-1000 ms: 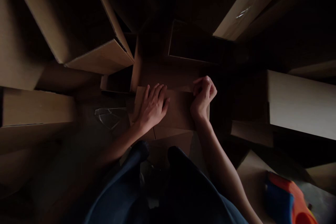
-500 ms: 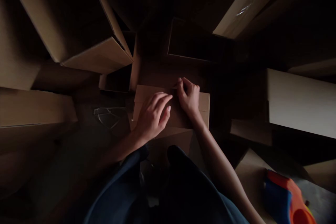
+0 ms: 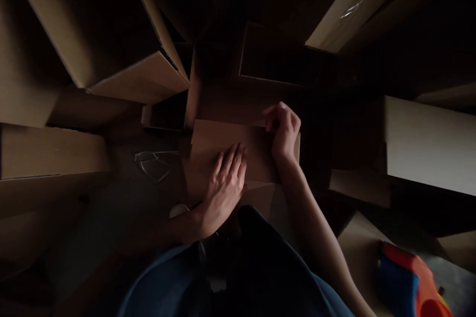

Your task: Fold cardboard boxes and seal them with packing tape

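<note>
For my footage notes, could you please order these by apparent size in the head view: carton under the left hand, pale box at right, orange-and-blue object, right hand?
1. Carton under the left hand and pale box: too alike to rank.
2. Orange-and-blue object, partly cut off.
3. Right hand.

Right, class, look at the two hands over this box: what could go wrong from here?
1. The left hand lies flat on the box; pressing hard might dent the cardboard.
2. The light is dim and the right hand curls near the box's far right corner, so its fingers could scrape an edge.
3. Other boxes crowd around, so a wide move might knock one.
</note>
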Demonstrator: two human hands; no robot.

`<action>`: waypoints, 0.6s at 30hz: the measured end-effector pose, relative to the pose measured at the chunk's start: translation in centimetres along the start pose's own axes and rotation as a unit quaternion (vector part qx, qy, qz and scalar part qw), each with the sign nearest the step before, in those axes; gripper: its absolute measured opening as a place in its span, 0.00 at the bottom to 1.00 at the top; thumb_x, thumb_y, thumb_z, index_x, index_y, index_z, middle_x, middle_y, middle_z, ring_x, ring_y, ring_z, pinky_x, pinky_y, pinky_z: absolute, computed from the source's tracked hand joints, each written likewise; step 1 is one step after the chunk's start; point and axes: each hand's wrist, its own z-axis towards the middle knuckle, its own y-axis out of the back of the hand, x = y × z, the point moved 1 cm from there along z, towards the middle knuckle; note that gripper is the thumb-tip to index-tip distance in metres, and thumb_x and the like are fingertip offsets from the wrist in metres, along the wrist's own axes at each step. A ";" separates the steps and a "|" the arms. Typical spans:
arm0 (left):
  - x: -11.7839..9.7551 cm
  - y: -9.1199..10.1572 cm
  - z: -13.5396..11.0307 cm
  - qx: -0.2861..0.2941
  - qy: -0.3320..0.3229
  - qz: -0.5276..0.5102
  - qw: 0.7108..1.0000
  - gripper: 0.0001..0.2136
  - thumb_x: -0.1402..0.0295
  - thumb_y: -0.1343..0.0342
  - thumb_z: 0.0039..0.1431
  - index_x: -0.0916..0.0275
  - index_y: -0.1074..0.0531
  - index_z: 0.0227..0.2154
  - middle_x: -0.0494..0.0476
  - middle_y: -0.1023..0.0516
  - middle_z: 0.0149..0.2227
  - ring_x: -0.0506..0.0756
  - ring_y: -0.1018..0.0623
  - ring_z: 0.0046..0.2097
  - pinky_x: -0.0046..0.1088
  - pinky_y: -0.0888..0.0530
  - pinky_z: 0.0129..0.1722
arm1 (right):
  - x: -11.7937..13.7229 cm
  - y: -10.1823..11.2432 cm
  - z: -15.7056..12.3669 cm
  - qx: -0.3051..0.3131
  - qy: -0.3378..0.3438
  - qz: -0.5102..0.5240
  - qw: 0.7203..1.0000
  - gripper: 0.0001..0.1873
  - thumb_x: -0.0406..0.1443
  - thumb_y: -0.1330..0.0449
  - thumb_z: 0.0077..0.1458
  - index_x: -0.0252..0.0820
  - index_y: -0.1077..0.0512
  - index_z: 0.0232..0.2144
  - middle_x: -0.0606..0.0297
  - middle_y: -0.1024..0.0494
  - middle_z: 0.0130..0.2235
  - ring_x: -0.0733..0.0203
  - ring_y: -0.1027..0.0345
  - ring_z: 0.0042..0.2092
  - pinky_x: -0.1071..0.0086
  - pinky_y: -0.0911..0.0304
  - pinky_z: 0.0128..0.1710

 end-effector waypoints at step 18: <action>0.1 -0.3 0.3 -0.030 -0.016 0.036 0.999 0.27 0.80 0.56 0.64 0.72 0.45 0.67 0.69 0.40 0.67 0.62 0.39 0.68 0.42 0.34 0.64 | -3.4 3.9 3.9 0.110 -0.131 0.164 0.972 0.14 0.43 0.51 0.61 0.44 0.33 0.29 0.69 0.37 0.24 0.66 0.43 0.24 0.70 0.43 0.24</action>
